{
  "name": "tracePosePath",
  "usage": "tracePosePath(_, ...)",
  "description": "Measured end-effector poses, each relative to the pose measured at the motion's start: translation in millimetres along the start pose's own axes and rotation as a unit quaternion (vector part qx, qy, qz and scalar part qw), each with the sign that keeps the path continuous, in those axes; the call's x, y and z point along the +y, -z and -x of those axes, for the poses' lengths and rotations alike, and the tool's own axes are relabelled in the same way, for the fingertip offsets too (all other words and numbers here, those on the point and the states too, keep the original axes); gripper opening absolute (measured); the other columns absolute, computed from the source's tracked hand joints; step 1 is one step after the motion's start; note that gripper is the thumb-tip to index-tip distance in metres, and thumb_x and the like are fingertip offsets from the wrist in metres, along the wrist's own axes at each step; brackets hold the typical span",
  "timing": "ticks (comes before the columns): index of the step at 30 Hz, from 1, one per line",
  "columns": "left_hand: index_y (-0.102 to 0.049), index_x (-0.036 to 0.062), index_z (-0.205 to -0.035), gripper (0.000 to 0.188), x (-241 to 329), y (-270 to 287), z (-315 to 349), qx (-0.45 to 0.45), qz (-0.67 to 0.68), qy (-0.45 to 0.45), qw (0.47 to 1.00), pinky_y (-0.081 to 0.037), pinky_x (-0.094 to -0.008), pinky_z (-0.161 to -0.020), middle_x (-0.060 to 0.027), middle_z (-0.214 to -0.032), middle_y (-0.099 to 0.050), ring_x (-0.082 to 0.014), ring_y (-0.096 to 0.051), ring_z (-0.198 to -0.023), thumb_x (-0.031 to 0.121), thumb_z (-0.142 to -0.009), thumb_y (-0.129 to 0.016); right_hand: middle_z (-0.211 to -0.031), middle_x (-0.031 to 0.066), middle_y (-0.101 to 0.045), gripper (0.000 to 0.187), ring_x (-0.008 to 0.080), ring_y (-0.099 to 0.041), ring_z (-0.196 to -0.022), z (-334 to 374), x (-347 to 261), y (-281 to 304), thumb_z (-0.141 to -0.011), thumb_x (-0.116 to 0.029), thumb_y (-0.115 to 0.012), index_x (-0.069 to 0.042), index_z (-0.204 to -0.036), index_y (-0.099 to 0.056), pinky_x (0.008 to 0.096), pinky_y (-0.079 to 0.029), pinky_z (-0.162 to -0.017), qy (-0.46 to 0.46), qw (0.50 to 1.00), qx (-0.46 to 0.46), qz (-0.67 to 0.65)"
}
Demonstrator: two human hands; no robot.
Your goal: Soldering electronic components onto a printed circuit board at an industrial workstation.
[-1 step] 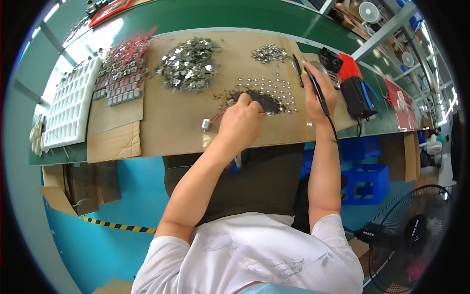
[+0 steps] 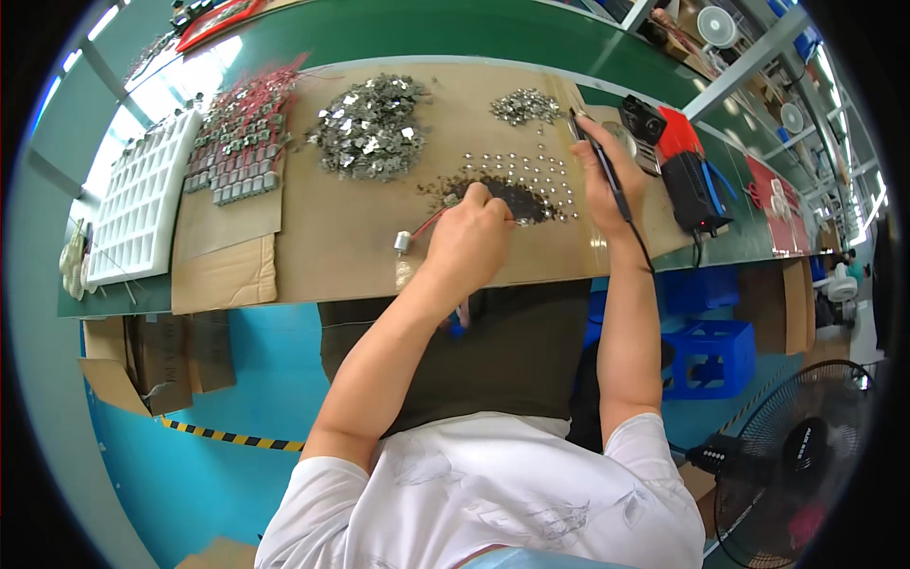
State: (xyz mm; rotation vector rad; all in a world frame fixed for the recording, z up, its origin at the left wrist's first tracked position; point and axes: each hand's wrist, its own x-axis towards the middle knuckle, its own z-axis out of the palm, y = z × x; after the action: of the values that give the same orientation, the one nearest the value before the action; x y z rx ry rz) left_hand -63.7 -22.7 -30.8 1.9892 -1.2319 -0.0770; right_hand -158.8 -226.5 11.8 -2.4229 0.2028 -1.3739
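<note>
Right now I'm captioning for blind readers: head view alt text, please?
A person's right hand holds a black corded tool over a brown work surface; the left hand, fingers pinched, is near a wired metal cylinder. Silvery pieces lie heaped beyond.

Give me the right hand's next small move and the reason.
Probably, the right hand should bring the corded pen-shaped tool over to the left hand: the red wire runs from the silver cylinder to that hand, while the tool is held off to the right.
</note>
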Motion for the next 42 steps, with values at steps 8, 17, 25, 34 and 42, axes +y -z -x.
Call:
tracePosePath(8,-0.075,0.0054,-0.092,0.011,-6.7,2.0,4.2,0.010,-0.018,-0.004,1.000,-0.057,-0.0470,-0.079,-0.0163,-0.099,-0.063,-0.0381,-0.069,-0.087,0.016,-0.092,-0.072,-0.092,0.0080,-0.076,0.022,0.0178,-0.074,-0.082,-53.6,-25.2,-114.2,-0.103,-0.011,-0.056,-0.013,-0.122,-0.068,0.0307,-0.058,-0.073,-0.083,0.954,-0.229,-0.177)
tracePosePath(17,-0.075,0.0061,-0.093,0.009,-11.1,-0.4,3.7,0.007,-0.025,0.003,1.000,-0.056,-0.0489,-0.083,-0.0162,-0.104,-0.065,-0.0393,-0.067,-0.095,0.014,-0.090,-0.070,-0.096,0.0218,-0.074,0.038,0.0396,-0.073,-0.090,-70.1,8.0,-210.5,-0.082,-0.010,-0.076,-0.005,-0.119,-0.066,0.0461,-0.058,-0.081,0.003,0.970,-0.225,-0.091)
tracePosePath(25,-0.073,0.0005,-0.090,0.007,-5.7,6.0,1.0,0.035,-0.001,-0.036,0.999,-0.052,-0.0461,-0.077,-0.0173,-0.094,-0.065,-0.0384,-0.065,-0.085,0.007,-0.089,-0.073,-0.086,0.0220,-0.073,0.036,0.0421,-0.072,-0.082,-72.5,2.4,-215.7,-0.077,-0.010,-0.075,-0.009,-0.113,-0.068,0.0494,-0.057,-0.078,0.022,0.978,-0.201,-0.049)
tracePosePath(34,-0.073,0.0005,-0.091,0.010,-3.3,7.6,0.6,0.033,-0.016,-0.035,0.999,-0.052,-0.0470,-0.079,-0.0172,-0.095,-0.065,-0.0397,-0.065,-0.089,0.011,-0.090,-0.073,-0.083,0.0086,-0.068,0.032,0.0337,-0.068,-0.078,-32.3,-50.1,-76.9,-0.083,-0.001,-0.068,-0.006,-0.114,-0.063,0.0440,-0.053,-0.071,0.066,0.986,-0.024,-0.151)
tracePosePath(42,-0.073,-0.0013,-0.093,0.012,2.4,6.5,-1.6,0.018,0.001,-0.036,0.999,-0.052,-0.0429,-0.073,-0.0164,-0.092,-0.063,-0.0341,-0.065,-0.079,0.011,-0.091,-0.073,-0.089,0.0109,-0.072,0.032,0.0287,-0.073,-0.080,47.9,-52.9,-29.5,-0.087,0.003,-0.076,-0.004,-0.116,-0.064,0.0382,-0.057,-0.071,-0.002,0.982,0.140,-0.124)
